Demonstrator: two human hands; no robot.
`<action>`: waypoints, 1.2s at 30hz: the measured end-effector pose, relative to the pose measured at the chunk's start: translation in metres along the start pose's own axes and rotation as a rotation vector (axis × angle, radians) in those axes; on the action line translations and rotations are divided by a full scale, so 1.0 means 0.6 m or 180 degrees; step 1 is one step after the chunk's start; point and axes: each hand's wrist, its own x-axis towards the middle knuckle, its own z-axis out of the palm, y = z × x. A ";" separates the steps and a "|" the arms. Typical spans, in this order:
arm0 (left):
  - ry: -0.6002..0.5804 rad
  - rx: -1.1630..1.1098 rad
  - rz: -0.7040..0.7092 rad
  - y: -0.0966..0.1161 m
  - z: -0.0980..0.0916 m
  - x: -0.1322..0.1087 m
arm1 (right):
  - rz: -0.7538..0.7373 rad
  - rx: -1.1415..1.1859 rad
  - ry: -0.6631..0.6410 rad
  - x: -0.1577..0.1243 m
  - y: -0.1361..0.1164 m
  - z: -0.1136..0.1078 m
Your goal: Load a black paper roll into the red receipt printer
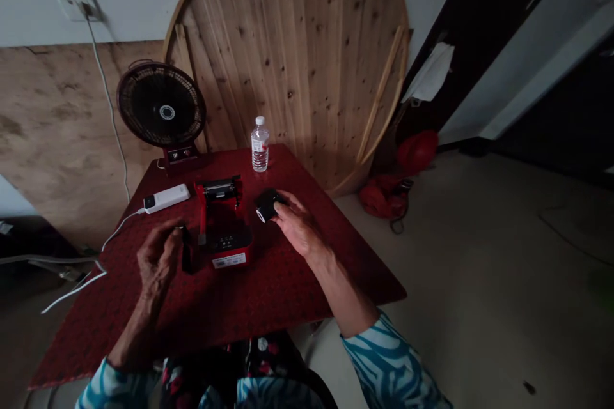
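Note:
My left hand (160,255) is closed on a narrow black flat piece (186,252), which hangs just left of a red and black printer-like device (224,236). The device stands on the table with its top part raised, showing a black roller section at the back and a white label on its front. In my right hand (297,223) is a small black roll (267,203) with a white end, held above the table to the right of the device. Thumb and fingers grip the roll from its right side.
A white power bank (166,198) with a cable lies left on the red-covered table (268,307). Toward the back stand a dark fan (163,108) and a water bottle (259,146). A round wooden tabletop (297,64) leans behind; red bags (384,197) lie on the floor.

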 end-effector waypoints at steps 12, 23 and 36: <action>-0.2993 -0.1766 -0.1848 0.038 0.040 -0.015 | -0.0327 -0.0234 -0.2521 -0.101 -0.042 0.104; -0.3118 -0.1313 -0.1663 0.042 -0.013 0.027 | -0.1447 -0.1632 -0.2747 -0.087 -0.037 0.105; -0.2527 0.1445 0.0019 0.035 0.063 0.110 | -0.0715 -0.1148 0.0277 -0.004 0.055 -0.026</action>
